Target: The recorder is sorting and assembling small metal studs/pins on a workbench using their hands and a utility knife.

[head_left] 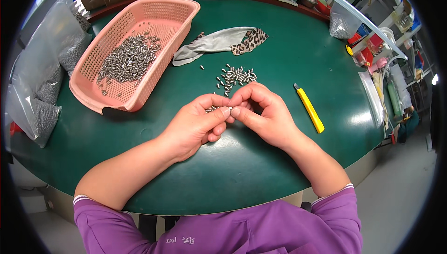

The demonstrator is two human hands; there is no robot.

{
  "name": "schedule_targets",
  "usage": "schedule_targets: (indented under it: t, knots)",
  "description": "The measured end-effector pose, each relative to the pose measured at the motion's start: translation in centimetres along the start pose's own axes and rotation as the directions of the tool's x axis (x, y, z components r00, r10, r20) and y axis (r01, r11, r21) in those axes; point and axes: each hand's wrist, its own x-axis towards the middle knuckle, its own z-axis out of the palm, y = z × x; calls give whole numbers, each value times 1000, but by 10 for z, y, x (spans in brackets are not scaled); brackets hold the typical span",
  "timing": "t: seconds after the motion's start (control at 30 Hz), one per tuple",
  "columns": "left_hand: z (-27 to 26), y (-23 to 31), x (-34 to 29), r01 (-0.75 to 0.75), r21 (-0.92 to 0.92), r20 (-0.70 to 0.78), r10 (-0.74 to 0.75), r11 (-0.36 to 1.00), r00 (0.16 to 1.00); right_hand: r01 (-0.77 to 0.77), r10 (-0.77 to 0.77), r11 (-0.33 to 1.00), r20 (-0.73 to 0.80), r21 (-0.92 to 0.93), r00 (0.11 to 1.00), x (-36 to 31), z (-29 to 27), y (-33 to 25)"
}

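Observation:
Over the green table, my left hand (194,122) and my right hand (270,116) meet fingertip to fingertip. Both are closed in a pinch on a small silvery metal part (230,108), mostly covered by the thumbs and fingers. More such parts (210,109) show behind my left thumb; whether they lie in the palm or on the table I cannot tell. Just beyond my fingers is a loose pile of small metal pieces (236,76), short and rounded. One stray piece (202,67) lies to its left.
A pink plastic basket (164,65) at the left holds many similar metal pieces. Clear bags of parts (49,91) stand beyond it. A grey cloth with leopard-print trim (212,43) lies at the back. A yellow utility knife (310,109) rests right of my hands.

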Motion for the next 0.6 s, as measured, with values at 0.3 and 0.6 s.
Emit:
schedule_targets:
  t: [0.3, 0.6]
  knots:
    - [0, 1, 1, -11, -26, 30, 11, 1000, 999, -5, 9, 999, -107, 40, 994, 2, -7, 13]
    - [0, 2, 0, 4, -66, -19, -6, 998, 1000, 111, -139, 967, -109, -231, 984, 3, -9, 16]
